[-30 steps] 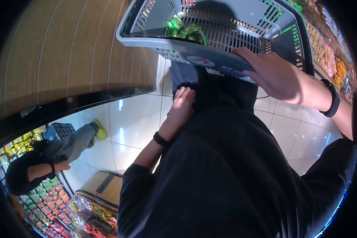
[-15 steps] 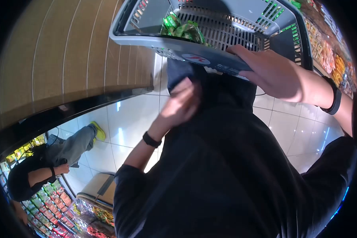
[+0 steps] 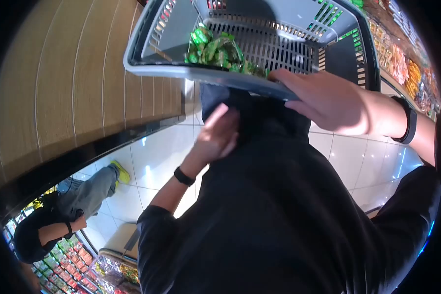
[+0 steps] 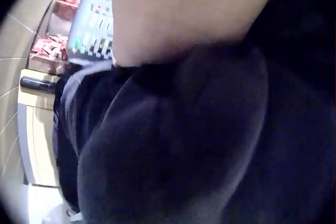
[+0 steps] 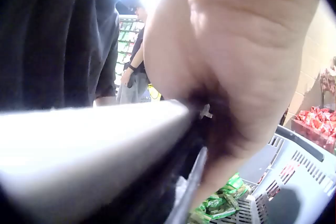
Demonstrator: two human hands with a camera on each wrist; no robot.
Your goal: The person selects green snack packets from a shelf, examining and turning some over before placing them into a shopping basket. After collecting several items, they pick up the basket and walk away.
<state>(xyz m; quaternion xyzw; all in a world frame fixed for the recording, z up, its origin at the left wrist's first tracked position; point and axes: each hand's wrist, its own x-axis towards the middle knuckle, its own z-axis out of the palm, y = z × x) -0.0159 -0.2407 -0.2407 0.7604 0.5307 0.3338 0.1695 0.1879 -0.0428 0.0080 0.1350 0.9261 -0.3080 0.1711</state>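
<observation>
My right hand point(image 3: 328, 100) grips the near rim of a grey plastic shopping basket point(image 3: 174, 72), fingers over the edge and thumb on the outer side. Green shiny packets point(image 3: 214, 51) lie along the basket's near left side; the right wrist view shows these packets point(image 5: 226, 201) below the hand. My left hand point(image 3: 218, 134), somewhat blurred, hangs in front of the dark clothing at my waist, its fingers loosely bent and holding nothing that shows. In the left wrist view, only skin and dark cloth fill most of the picture.
A wood-slatted counter point(image 3: 83, 73) with a dark edge runs along the left. Another person point(image 3: 44, 228) stands at the lower left by packed shelves point(image 3: 66, 267). Bagged goods point(image 3: 402, 68) line the right side. White floor tiles point(image 3: 154, 152) lie below.
The basket and right hand have shifted left in the head view, with the basket's printed front turning out of sight. My left hand has lifted from the dark clothing, its fingers changing pose.
</observation>
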